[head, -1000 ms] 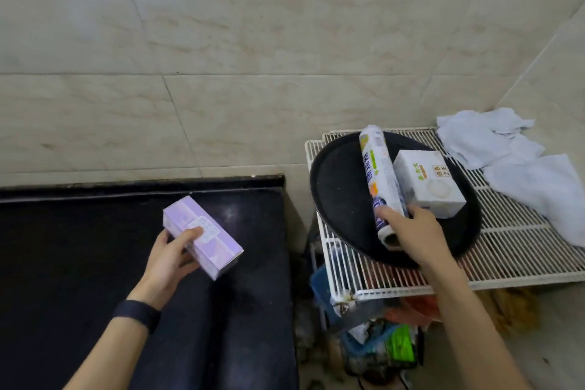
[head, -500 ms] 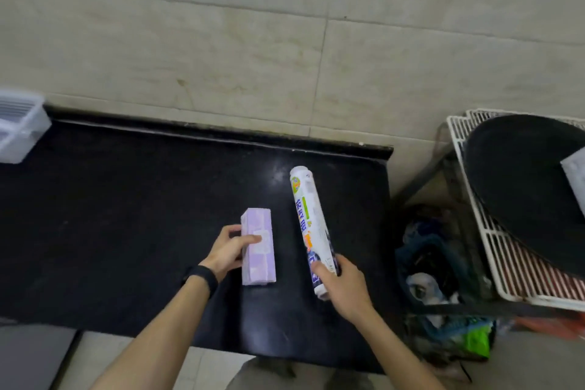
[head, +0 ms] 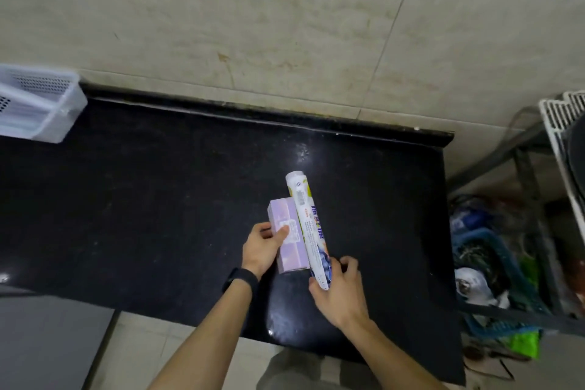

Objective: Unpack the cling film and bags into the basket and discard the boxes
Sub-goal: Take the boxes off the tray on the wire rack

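Fingers (head: 346,263) over roll's (head: 308,225) near end.

Over the black counter (head: 158,199), the left hand (head: 261,247) grips a purple box (head: 286,236) touching the roll (head: 308,228) gripped by the right hand (head: 340,290).

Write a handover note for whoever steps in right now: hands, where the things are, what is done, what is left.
Left hand: gripping the purple box by its side, over the black counter.
Right hand: gripping the near end of the roll, which lies alongside the box, touching it.
Basket: white, at the far left of the counter against the wall; whether anything is in it cannot be seen from here.
Done: both items are at the counter.
Left: the box looks closed and the roll is in its printed wrapper, so open them, put the contents in the basket, and throw the packaging away.
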`<state>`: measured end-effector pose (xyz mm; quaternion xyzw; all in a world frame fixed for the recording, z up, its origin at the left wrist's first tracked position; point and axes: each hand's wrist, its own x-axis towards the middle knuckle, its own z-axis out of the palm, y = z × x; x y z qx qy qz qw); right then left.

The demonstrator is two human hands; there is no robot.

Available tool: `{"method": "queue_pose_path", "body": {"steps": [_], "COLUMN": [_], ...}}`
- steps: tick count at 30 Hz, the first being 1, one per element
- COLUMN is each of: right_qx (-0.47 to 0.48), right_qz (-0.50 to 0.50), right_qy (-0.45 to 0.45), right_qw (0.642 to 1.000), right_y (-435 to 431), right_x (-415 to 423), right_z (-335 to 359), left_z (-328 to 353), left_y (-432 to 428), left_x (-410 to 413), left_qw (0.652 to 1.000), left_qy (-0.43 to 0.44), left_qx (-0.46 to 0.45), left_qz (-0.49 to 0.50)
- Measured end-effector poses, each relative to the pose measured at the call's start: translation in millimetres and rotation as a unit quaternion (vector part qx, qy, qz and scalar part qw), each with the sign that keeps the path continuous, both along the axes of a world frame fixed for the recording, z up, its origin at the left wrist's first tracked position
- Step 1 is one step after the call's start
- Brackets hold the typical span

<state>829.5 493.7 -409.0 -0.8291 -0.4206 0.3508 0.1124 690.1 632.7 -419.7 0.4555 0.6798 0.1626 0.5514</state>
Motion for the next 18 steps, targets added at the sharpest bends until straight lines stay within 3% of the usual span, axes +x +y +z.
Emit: {"method": "queue_pose_path", "body": {"steps": [3,8,12,18], "right_qx": [-0.021,-0.022,-0.017,-0.043], "right_qz": [-0.008,-0.027,0.017,0.052], "right_qy": [-0.027,0.02,-0.031,0.009], "right_qw": [0.999,0.999,0.999,0.998], "right_y": [-0.2,-2.1,-6.3,-4.5], "right_x": [-0.5,2.8,4.3,17.5], "right_z": [-2.6,-2.5,-5.9,1.2], "left_z": [-0.2,1.8,3.7,20.9], "left_y": [-3.0,0.7,5.9,4.1], "left_x": [1.2,-1.6,-7.1,-2.0], "left_qw": [1.0,0.999,0.997,0.988], "left_qy": [0.003,0.019,0.039,0.106], "left_qx": [0.007,0.021,0.003,0.01], "left_qz": [0.007,-0.034,-0.062,-0.115]}}
